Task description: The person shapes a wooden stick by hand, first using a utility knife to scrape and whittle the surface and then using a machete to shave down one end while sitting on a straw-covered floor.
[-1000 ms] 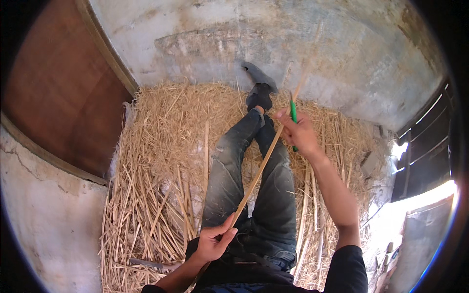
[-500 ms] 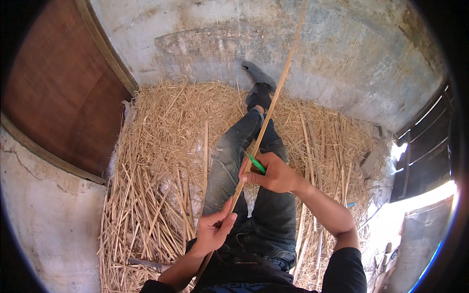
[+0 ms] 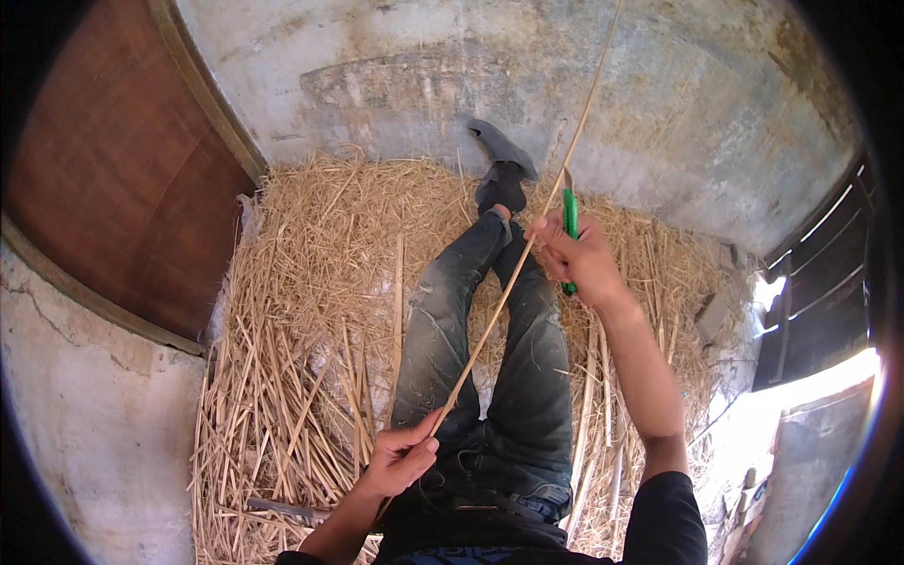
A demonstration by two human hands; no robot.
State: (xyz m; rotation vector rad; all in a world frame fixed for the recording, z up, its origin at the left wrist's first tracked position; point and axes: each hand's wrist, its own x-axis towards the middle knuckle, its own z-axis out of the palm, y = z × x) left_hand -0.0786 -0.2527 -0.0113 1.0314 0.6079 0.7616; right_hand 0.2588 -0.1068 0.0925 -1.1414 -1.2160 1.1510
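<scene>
A long, thin pale wooden strip (image 3: 499,311) runs diagonally from my lap up past my feet, in front of the wall. My left hand (image 3: 402,456) grips it between thumb and fingers over my lap. My right hand (image 3: 574,252) is closed round a green-handled blade (image 3: 571,215) held upright just right of the strip, its thumb and forefinger at the strip. My legs (image 3: 443,318) in dark jeans stretch out beneath, the ankles crossed, with a dark shoe (image 3: 504,143) against the wall.
Straw and thin split strips (image 3: 299,386) cover the floor around my legs. A stained wall (image 3: 659,104) stands beyond my feet, a brown door panel (image 3: 113,169) at left. Dark slats (image 3: 815,273) with bright gaps are at right; a grey bar (image 3: 282,508) lies at lower left.
My right hand came down along the strip toward my left hand half a second ago and is back up near my feet now. My left hand has shifted slightly down and left, still gripping the strip.
</scene>
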